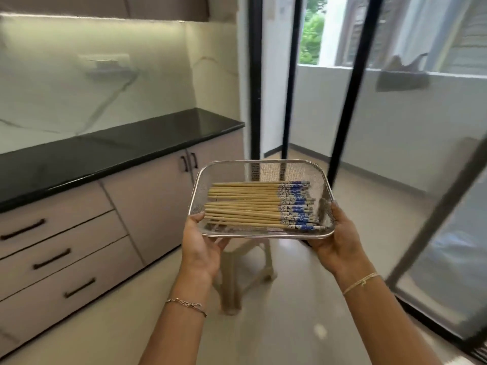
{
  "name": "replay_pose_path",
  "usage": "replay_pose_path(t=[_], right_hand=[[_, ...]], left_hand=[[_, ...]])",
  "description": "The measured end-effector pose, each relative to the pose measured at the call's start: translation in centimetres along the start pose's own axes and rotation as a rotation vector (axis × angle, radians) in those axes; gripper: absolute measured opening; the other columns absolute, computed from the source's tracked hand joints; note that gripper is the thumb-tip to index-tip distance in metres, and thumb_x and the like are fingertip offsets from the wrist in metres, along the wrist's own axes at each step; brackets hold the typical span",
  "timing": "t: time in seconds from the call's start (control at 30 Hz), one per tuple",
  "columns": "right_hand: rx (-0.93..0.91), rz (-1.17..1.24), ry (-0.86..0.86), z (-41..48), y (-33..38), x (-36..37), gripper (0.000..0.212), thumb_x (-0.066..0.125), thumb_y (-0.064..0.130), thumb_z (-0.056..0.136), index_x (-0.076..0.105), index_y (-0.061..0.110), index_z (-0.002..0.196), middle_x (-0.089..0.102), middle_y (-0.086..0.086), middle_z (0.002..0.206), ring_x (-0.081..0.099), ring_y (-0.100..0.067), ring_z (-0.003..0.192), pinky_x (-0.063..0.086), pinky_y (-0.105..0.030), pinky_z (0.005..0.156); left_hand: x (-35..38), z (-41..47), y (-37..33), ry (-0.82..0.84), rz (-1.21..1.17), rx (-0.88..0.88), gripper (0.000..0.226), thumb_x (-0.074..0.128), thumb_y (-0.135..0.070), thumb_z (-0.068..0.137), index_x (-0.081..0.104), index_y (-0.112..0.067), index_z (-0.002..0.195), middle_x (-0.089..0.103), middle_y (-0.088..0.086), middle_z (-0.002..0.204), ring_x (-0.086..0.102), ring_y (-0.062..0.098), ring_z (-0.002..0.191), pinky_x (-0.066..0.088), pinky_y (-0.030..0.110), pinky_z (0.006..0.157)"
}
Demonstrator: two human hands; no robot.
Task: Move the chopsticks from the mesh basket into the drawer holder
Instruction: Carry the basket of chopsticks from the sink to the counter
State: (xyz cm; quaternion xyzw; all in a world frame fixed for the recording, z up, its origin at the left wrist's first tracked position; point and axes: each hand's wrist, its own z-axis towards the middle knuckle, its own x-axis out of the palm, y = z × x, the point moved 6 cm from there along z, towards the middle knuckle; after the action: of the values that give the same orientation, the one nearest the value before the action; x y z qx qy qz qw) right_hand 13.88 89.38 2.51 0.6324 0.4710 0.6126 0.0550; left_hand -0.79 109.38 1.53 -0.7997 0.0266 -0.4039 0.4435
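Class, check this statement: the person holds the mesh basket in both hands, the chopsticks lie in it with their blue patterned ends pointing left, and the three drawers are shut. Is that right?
Not quite. In the head view the chopsticks lie with their blue patterned ends pointing right. The rest stands: left hand and right hand both hold the mesh basket, and the three drawers are shut.

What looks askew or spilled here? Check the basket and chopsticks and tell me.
Nothing stands out. The chopsticks lie roughly parallel inside the basket, blue ends all to the right, none over the rim. The left hand and right hand hold it about level. The drawers are shut.
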Motion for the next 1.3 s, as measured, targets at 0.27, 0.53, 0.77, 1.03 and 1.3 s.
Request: replay_pose_path(t=[0.27, 0.53, 0.77, 1.03, 1.3], right_hand=[[0.207, -0.112, 0.199, 5.5, -14.1, 15.5, 0.045, 0.059, 0.030, 0.088, 0.058, 0.008, 0.127, 0.064, -0.020, 0.121, 0.057, -0.039, 0.117, 0.043, -0.054, 0.101], [0.396, -0.240, 0.335, 8.2, -25.2, 26.0, 0.058, 0.067, 0.036, 0.072, 0.058, 0.011, 0.124, 0.067, -0.020, 0.115, 0.063, -0.037, 0.108, 0.050, -0.051, 0.095], [0.530, -0.301, 0.400, 12.6, -34.1, 33.0, 0.036, 0.057, 0.035, 0.092, 0.058, 0.014, 0.121, 0.070, -0.016, 0.110, 0.068, -0.033, 0.101, 0.053, -0.048, 0.091], [0.623, -0.388, 0.465, 18.3, -42.5, 41.3, 0.038, 0.053, 0.038, 0.092, 0.059, 0.012, 0.119, 0.073, -0.015, 0.102, 0.071, -0.029, 0.089, 0.056, -0.045, 0.082], [0.668, -0.403, 0.469, 22.7, -49.9, 48.1, 0.033, 0.048, 0.037, 0.096, 0.057, 0.015, 0.120, 0.072, -0.015, 0.103, 0.071, -0.029, 0.091, 0.057, -0.046, 0.082]], left_hand=[[-13.5, 2.9, -13.9, -0.202, -0.081, 0.267, 0.030, 0.041, -0.026, 0.090, 0.069, -0.017, 0.083, 0.072, 0.002, 0.072, 0.069, 0.016, 0.058, 0.053, 0.026, 0.046], [-23.8, 3.6, -21.2, -0.412, -0.159, 0.380, 0.029, 0.043, -0.028, 0.091, 0.065, -0.012, 0.101, 0.067, 0.013, 0.097, 0.062, 0.029, 0.089, 0.049, 0.048, 0.087], [-30.5, 6.2, -26.3, -0.549, -0.235, 0.447, 0.019, 0.047, -0.020, 0.089, 0.063, -0.012, 0.095, 0.066, 0.015, 0.096, 0.061, 0.031, 0.089, 0.048, 0.052, 0.090], [-36.3, 11.6, -32.5, -0.660, -0.303, 0.512, 0.026, 0.056, -0.030, 0.091, 0.066, -0.011, 0.107, 0.071, 0.017, 0.102, 0.066, 0.031, 0.095, 0.056, 0.047, 0.081], [-40.9, 16.5, -37.0, -0.672, -0.387, 0.634, 0.054, 0.046, -0.055, 0.092, 0.061, -0.012, 0.121, 0.070, 0.014, 0.114, 0.065, 0.028, 0.108, 0.050, 0.042, 0.094]])
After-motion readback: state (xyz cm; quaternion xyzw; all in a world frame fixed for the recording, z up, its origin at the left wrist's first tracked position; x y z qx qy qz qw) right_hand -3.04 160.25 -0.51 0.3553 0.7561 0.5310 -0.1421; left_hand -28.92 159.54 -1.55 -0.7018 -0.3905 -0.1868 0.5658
